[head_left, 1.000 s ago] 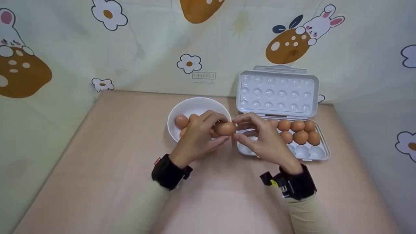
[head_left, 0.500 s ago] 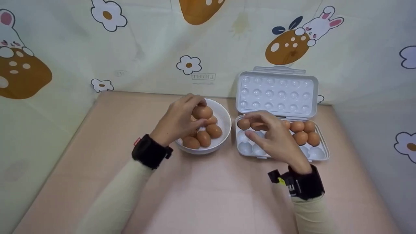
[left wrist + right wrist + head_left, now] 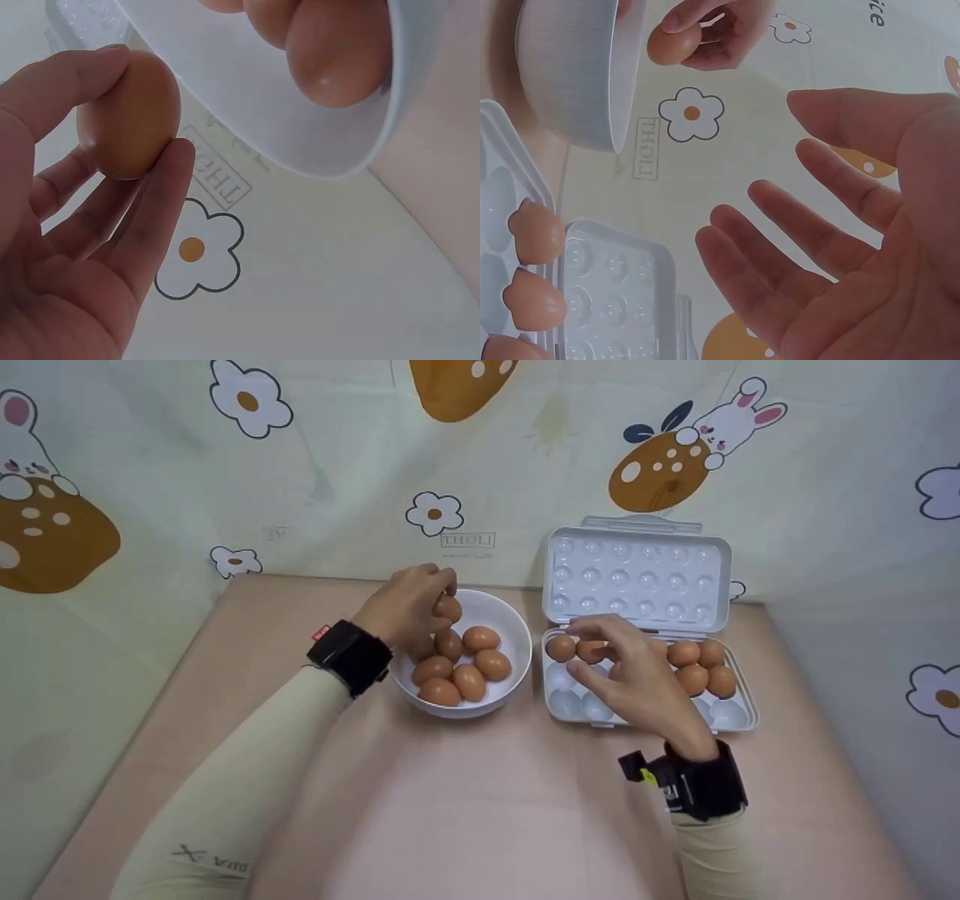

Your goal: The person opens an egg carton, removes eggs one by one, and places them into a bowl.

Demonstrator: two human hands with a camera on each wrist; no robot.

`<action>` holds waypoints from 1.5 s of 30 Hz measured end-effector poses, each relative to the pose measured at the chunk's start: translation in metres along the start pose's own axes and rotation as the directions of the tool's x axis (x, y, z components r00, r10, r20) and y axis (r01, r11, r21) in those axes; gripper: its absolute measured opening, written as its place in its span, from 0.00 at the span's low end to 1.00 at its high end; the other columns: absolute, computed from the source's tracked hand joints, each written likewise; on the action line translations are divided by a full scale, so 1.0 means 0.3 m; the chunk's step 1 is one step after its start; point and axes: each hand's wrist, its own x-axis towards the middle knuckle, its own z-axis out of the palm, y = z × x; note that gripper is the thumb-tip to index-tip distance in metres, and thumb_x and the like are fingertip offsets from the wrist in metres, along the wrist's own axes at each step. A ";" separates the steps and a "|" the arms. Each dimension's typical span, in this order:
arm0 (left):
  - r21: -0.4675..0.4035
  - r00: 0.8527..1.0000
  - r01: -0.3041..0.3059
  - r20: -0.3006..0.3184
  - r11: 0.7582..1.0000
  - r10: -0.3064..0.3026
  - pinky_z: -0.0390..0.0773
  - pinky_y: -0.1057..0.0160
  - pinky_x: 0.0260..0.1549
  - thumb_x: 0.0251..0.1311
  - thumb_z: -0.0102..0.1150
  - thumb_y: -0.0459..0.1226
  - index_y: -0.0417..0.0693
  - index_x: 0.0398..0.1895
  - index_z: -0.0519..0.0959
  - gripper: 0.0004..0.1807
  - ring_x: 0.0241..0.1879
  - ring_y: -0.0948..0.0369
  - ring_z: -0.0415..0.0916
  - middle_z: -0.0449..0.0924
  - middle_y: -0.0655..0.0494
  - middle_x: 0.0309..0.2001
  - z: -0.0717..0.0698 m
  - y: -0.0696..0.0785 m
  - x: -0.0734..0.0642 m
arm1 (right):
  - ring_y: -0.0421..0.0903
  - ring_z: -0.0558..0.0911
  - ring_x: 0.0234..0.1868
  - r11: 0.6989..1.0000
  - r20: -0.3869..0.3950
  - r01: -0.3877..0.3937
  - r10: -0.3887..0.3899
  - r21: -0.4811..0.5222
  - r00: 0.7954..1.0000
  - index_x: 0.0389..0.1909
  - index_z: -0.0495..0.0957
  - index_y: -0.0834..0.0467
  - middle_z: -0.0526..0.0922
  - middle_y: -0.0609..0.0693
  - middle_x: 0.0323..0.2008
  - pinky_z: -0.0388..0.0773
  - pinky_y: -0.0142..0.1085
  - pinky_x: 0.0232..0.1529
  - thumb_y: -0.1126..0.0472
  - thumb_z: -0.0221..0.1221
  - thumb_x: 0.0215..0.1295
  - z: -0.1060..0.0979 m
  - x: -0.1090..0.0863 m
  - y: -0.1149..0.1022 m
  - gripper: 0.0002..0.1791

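Note:
My left hand (image 3: 405, 604) pinches a brown egg (image 3: 131, 116) between thumb and fingertips, over the far left part of the white bowl (image 3: 519, 622). Several more brown eggs (image 3: 470, 682) lie in the bowl below it. My right hand (image 3: 637, 679) hovers over the egg carton (image 3: 566, 705) with its fingers spread and slightly bent. Nothing lies between them in the right wrist view. Brown eggs (image 3: 561, 648) sit in the carton's back row, with others in the middle row at the right. Part of the carton is hidden under the right hand.
The carton's hinged lid (image 3: 636, 577) stands raised behind its tray, against the patterned backdrop (image 3: 330, 472). A peach-coloured cloth (image 3: 480, 810) covers the table. Cups at the carton's front left hold no eggs.
My left hand has moved left and away from me, from beside the right hand to the bowl's far left, holding an egg. The right hand has shifted slightly right.

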 end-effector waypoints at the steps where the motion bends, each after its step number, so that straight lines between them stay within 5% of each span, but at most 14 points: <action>1: 0.010 1.000 0.003 0.014 1.000 -0.003 0.81 0.55 0.49 0.63 0.71 0.31 0.47 0.55 0.80 0.18 0.46 0.52 0.76 0.78 0.51 0.46 0.004 -0.006 0.007 | 0.41 0.84 0.51 1.000 0.003 -0.001 0.001 -0.007 1.000 0.62 0.81 0.55 0.85 0.45 0.57 0.84 0.35 0.57 0.68 0.72 0.65 0.000 0.000 -0.003 0.24; 11: 0.145 0.997 -0.014 0.073 0.989 0.004 0.83 0.52 0.49 0.62 0.69 0.29 0.39 0.50 0.82 0.14 0.44 0.49 0.78 0.80 0.42 0.48 0.029 -0.057 0.041 | 0.43 0.83 0.56 1.000 0.018 0.006 -0.005 -0.024 1.000 0.62 0.81 0.56 0.85 0.47 0.58 0.83 0.41 0.58 0.67 0.72 0.66 0.000 0.000 -0.005 0.24; 20: 0.179 0.997 -0.031 0.071 0.983 0.019 0.82 0.51 0.50 0.65 0.62 0.27 0.36 0.46 0.82 0.08 0.44 0.47 0.77 0.81 0.42 0.44 0.046 -0.048 0.040 | 0.43 0.83 0.58 1.000 0.022 0.016 -0.016 -0.005 1.000 0.62 0.81 0.56 0.84 0.49 0.58 0.83 0.41 0.59 0.68 0.71 0.66 0.000 -0.004 -0.001 0.23; 28: 0.247 0.995 -0.032 0.104 0.969 0.007 0.80 0.49 0.51 0.62 0.64 0.27 0.33 0.48 0.84 0.12 0.45 0.46 0.75 0.83 0.40 0.44 0.049 -0.042 0.036 | 0.42 0.83 0.56 1.000 0.030 0.011 -0.011 0.007 0.999 0.62 0.81 0.56 0.85 0.47 0.57 0.83 0.38 0.59 0.68 0.70 0.67 -0.001 -0.005 -0.002 0.23; 45: 0.375 0.988 -0.025 0.151 0.927 -0.034 0.82 0.54 0.40 0.60 0.63 0.25 0.34 0.42 0.87 0.09 0.35 0.50 0.75 0.82 0.44 0.33 0.065 -0.021 0.041 | 0.41 0.82 0.55 1.000 0.036 -0.005 0.004 0.013 0.999 0.61 0.81 0.53 0.84 0.44 0.57 0.83 0.40 0.59 0.67 0.71 0.67 -0.005 -0.003 0.002 0.23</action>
